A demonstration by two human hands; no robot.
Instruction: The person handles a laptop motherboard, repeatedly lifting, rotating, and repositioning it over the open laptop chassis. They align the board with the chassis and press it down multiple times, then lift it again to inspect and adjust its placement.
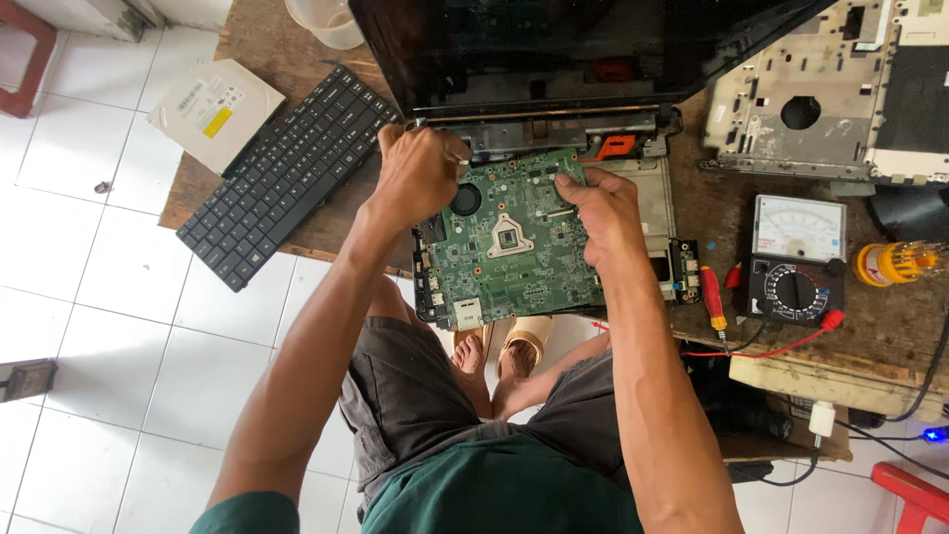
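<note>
A green laptop motherboard (509, 247) lies tilted over the opened laptop base (652, 188) at the front edge of a wooden table. My left hand (415, 173) grips the board's upper left corner. The board's right edge is held by my right hand (605, 213). The laptop's dark screen (554, 44) stands open just behind the board, hinge bar showing below it.
A loose black keyboard (282, 168) and an optical drive (213, 109) overhang the table's left side. At right sit an analog multimeter (796, 262) with red probes, a screwdriver set (895, 262) and a laptop shell (830, 89). White tiled floor lies below.
</note>
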